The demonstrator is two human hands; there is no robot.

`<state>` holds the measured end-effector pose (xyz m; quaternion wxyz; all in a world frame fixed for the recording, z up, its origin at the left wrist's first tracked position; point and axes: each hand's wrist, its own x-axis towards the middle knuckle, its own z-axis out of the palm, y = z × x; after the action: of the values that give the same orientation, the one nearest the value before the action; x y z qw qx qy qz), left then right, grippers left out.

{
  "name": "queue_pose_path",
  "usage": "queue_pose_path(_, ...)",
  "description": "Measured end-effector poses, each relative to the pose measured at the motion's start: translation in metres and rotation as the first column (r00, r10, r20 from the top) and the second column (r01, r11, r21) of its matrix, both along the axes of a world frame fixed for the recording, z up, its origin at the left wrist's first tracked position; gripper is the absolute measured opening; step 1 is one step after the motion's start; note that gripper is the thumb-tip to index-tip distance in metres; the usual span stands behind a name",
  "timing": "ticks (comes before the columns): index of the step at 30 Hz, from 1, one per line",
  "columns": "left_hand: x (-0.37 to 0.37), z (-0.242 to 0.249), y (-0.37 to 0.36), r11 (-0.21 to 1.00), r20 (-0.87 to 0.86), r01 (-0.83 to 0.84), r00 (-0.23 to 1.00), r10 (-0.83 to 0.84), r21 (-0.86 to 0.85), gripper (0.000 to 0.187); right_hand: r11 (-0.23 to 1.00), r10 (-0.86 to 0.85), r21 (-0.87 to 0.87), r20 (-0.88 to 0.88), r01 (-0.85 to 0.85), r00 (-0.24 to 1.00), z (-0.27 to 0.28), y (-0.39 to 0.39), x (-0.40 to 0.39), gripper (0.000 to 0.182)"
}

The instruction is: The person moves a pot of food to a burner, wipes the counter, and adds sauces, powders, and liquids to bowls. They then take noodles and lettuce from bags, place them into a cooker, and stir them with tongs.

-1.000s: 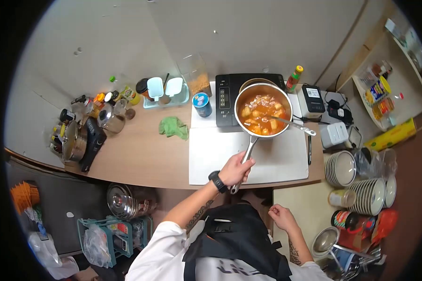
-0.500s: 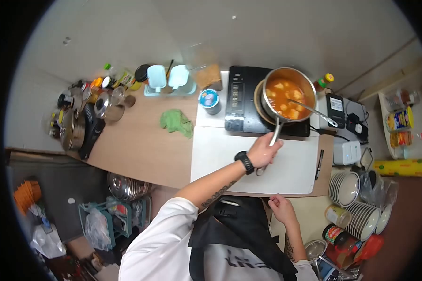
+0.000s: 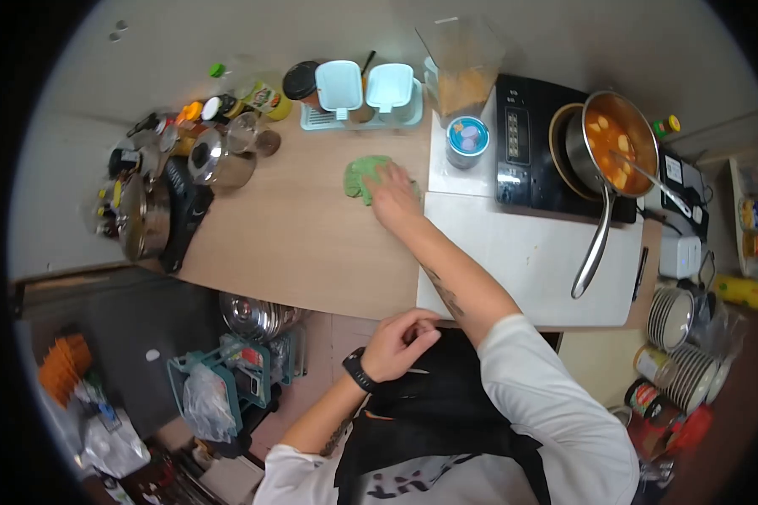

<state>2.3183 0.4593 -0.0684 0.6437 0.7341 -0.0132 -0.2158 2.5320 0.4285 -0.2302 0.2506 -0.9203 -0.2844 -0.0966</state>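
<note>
My right hand (image 3: 393, 194) lies on a green cloth (image 3: 362, 178) on the wooden counter, its fingers spread over the cloth's right side. Near the counter's front edge my left hand (image 3: 403, 343), with a black watch at the wrist, is held before the black apron, its fingers curled and nothing to be seen in them. A steel saucepan (image 3: 605, 160) of red soup with pale chunks stands on the black induction cooker (image 3: 522, 181). Its handle points toward me, and a ladle (image 3: 661, 183) rests in it. No hand touches the pan.
A white board (image 3: 531, 261) lies in front of the cooker. Left of the cooker are a blue-lidded tub (image 3: 467, 141) and light-blue containers (image 3: 338, 87). Jars and a lidded pot (image 3: 143, 219) stand at far left. Stacked plates (image 3: 670, 318) are at right.
My right hand has come onto the green cloth from the right. My left hand has let go of the pan handle and drawn back to the apron. The view has shifted left.
</note>
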Motion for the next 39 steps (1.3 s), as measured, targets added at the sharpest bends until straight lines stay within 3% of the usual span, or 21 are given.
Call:
queue_pose_path(1, -0.007, -0.005, 0.012, 0.993, -0.100, 0.017, 0.995, -0.005, 0.120, 0.027, 0.999, -0.026, -0.019, -0.010, 0.026, 1.000, 0.007, 0.002, 0.001, 0.038)
queue_pose_path(3, -0.014, -0.012, 0.025, 0.973, -0.068, 0.103, 0.994, -0.090, 0.205, 0.027, 0.973, 0.230, 0.079, -0.331, -0.216, 0.915, 0.024, -0.005, -0.001, 0.032)
queue_pose_path(6, -0.012, -0.038, 0.032, 0.914, -0.051, 0.264, 0.964, -0.261, 0.307, 0.032, 0.938, 0.348, 0.051, -0.131, -0.344, 0.928, 0.047, -0.050, -0.072, 0.028)
queue_pose_path(8, -0.014, -0.066, 0.028, 0.787, 0.337, 0.251, 0.800, -0.496, 0.563, 0.040, 0.939, 0.345, 0.046, -0.169, -0.342, 0.923, 0.043, -0.103, -0.120, 0.029)
queue_pose_path(9, -0.012, -0.074, 0.026, 0.669, 0.187, 0.393, 0.760, -0.622, 0.631, 0.055, 0.947, 0.320, 0.041, -0.219, -0.319, 0.922, 0.025, -0.136, -0.135, 0.030)
queue_pose_path(10, -0.012, -0.082, 0.026, 0.669, 0.196, 0.398, 0.751, -0.631, 0.627, 0.055, 0.960, 0.267, -0.049, -0.123, -0.275, 0.956, 0.015, -0.176, -0.146, 0.041)
queue_pose_path(11, -0.011, -0.091, 0.024, 0.538, 0.126, 0.435, 0.682, -0.721, 0.722, 0.062, 0.969, 0.249, 0.081, -0.276, -0.235, 0.929, -0.001, -0.228, -0.150, 0.042)
queue_pose_path(12, -0.010, -0.097, 0.021, 0.393, 0.042, 0.453, 0.612, -0.790, 0.800, 0.069, 0.991, -0.133, -0.028, -0.410, 0.133, 0.902, -0.014, -0.264, -0.158, 0.038)
queue_pose_path(13, -0.010, -0.098, 0.019, 0.351, -0.029, 0.506, 0.600, -0.799, 0.788, 0.078, 0.945, -0.325, -0.103, -0.231, 0.309, 0.917, -0.013, -0.311, -0.157, 0.038)
queue_pose_path(14, -0.011, -0.097, 0.018, 0.344, -0.033, 0.512, 0.591, -0.806, 0.787, 0.078, 0.942, -0.335, -0.102, -0.235, 0.319, 0.913, -0.011, -0.359, -0.161, 0.038)
queue_pose_path(16, -0.006, -0.094, 0.016, 0.299, -0.078, 0.529, 0.576, -0.814, 0.794, 0.079, 0.629, -0.771, -0.168, -0.014, 0.759, 0.636, -0.013, -0.423, -0.156, 0.043)
queue_pose_path(18, -0.001, -0.095, 0.016, 0.282, -0.094, 0.540, 0.566, -0.819, 0.793, 0.079, 0.465, -0.876, -0.170, 0.050, 0.869, 0.479, -0.023, -0.416, -0.141, 0.047)
queue_pose_path(19, -0.003, -0.094, 0.016, 0.263, -0.115, 0.565, 0.545, -0.830, 0.782, 0.080, 0.460, -0.880, -0.171, 0.045, 0.871, 0.474, -0.033, -0.391, -0.143, 0.047)
queue_pose_path(20, -0.005, -0.095, 0.016, 0.258, -0.115, 0.568, 0.538, -0.835, 0.782, 0.080, 0.589, -0.805, -0.009, -0.097, 0.808, 0.585, -0.040, -0.339, -0.139, 0.048)
queue_pose_path(22, -0.006, -0.103, 0.017, 0.270, -0.061, 0.516, 0.537, -0.841, 0.813, 0.082, 0.780, -0.566, 0.152, -0.241, 0.607, 0.788, -0.024, -0.216, -0.133, 0.045)
queue_pose_path(24, -0.009, -0.110, 0.015, 0.214, -0.124, 0.543, 0.518, -0.846, 0.812, 0.082, 0.959, -0.115, 0.214, -0.303, 0.185, 0.946, -0.019, -0.128, -0.146, 0.043)
queue_pose_path(26, -0.004, -0.110, 0.015, 0.166, -0.170, 0.545, 0.513, -0.841, 0.822, 0.082, 0.986, 0.131, 0.117, -0.145, -0.115, 0.981, -0.011, -0.090, -0.155, 0.038)
queue_pose_path(29, -0.006, -0.099, 0.013, 0.134, -0.206, 0.560, 0.503, -0.840, 0.818, 0.082, 0.926, 0.371, 0.147, -0.194, -0.347, 0.908, -0.001, -0.106, -0.135, 0.038)
queue_pose_path(33, 0.000, -0.087, 0.004, 0.157, -0.214, 0.572, 0.527, -0.822, 0.805, 0.081, 0.937, 0.333, 0.160, -0.124, -0.312, 0.935, 0.038, -0.110, -0.104, 0.037)
queue_pose_path(36, -0.004, -0.095, 0.003, 0.167, -0.218, 0.569, 0.546, -0.809, 0.805, 0.082, 0.954, 0.173, 0.259, -0.063, -0.152, 0.983, 0.081, -0.103, -0.096, 0.039)
queue_pose_path(39, -0.005, -0.098, 0.005, 0.210, -0.185, 0.554, 0.573, -0.799, 0.806, 0.083, 0.926, -0.305, 0.084, -0.411, 0.368, 0.859, 0.098, -0.137, -0.065, 0.048)
